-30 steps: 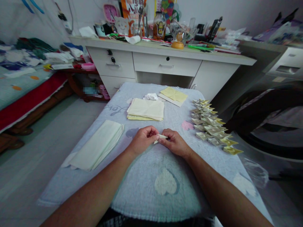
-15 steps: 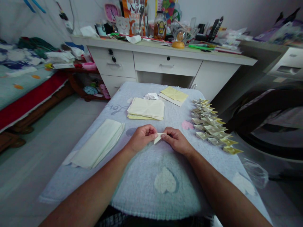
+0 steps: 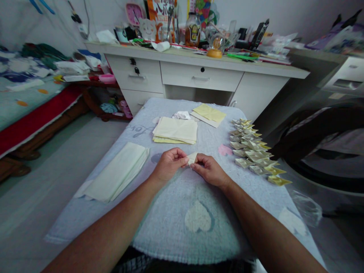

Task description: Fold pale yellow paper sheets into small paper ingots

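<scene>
A small folded piece of cream paper (image 3: pixel 192 158) is held up between my two hands above the cloth-covered table (image 3: pixel 170 227). My left hand (image 3: pixel 171 163) pinches its left side between thumb and fingers. On the right, my right hand (image 3: pixel 209 168) grips its lower right edge, thumb in front and fingers curled behind. Just beyond my hands lies a stack of cream and yellow paper sheets (image 3: pixel 175 130). Several folded paper boats (image 3: pixel 256 151) stand in rows on the right side of the table.
A folded pale cloth or paper bundle (image 3: pixel 118 172) lies at the left. Yellow and white sheets (image 3: pixel 209 113) and a crumpled white tissue (image 3: pixel 182 115) sit at the far end. Behind stands a cluttered white desk (image 3: pixel 199 72); a washing machine (image 3: pixel 341 87) is at the right.
The folded paper has turned, so its point now faces up rather than down. My right hand's thumb has shifted to its lower edge.
</scene>
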`<act>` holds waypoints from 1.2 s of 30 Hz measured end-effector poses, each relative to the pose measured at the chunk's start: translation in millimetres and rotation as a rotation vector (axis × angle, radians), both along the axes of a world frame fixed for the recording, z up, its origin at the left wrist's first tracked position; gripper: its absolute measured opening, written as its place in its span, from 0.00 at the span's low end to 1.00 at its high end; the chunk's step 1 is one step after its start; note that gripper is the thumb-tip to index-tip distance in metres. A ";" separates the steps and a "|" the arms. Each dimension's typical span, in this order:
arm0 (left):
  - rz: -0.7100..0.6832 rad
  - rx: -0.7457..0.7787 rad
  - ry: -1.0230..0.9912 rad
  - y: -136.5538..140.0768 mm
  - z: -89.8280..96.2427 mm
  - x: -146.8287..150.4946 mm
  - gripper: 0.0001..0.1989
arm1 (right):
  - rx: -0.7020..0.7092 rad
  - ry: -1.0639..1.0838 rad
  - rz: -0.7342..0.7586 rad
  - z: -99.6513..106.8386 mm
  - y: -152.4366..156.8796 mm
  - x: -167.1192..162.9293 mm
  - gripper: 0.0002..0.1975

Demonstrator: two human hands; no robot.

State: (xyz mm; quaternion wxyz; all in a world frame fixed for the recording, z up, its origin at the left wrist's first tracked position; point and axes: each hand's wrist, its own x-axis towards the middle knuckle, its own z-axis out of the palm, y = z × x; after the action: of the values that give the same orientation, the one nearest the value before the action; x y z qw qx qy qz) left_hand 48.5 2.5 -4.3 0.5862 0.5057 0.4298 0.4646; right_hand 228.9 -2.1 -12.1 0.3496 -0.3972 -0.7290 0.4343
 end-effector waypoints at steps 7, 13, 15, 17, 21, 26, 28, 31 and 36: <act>0.052 -0.010 -0.028 0.9 -1.6 0.4 0.08 | 0.099 -0.105 -0.058 2.5 -2.9 -5.1 0.13; 0.037 -0.021 -0.048 -0.2 -0.4 1.4 0.08 | 0.179 -0.139 -0.071 4.8 -3.2 -5.2 0.16; 0.030 -0.022 -0.050 -0.5 0.1 1.9 0.08 | 0.188 -0.143 -0.073 4.6 -2.9 -4.6 0.16; 0.028 -0.018 -0.048 -0.3 0.4 1.8 0.08 | 0.175 -0.130 -0.065 4.2 -2.6 -3.9 0.17; 0.025 0.009 -0.026 1.2 -1.4 0.6 0.08 | 0.072 -0.063 -0.062 2.9 -1.8 -2.4 0.17; -0.030 0.081 0.036 0.9 -6.9 2.4 0.09 | -0.020 0.034 -0.099 0.6 0.1 -1.1 0.17; 0.008 0.152 0.107 -0.5 -8.1 3.9 0.08 | -0.009 0.033 -0.111 -0.5 0.5 -1.2 0.16; 0.047 0.314 0.299 -3.0 -7.7 4.8 0.04 | 0.002 0.023 -0.127 -1.3 0.4 -2.0 0.17; -0.028 0.433 0.377 -5.8 -5.4 3.7 0.06 | -0.009 0.062 -0.121 0.5 -0.5 -3.3 0.19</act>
State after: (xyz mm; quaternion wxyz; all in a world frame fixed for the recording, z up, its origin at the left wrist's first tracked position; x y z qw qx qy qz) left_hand 52.2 -3.2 -9.7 0.3807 0.7025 0.4147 0.4353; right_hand 225.7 -2.5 -11.6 0.3956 -0.4285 -0.6905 0.4278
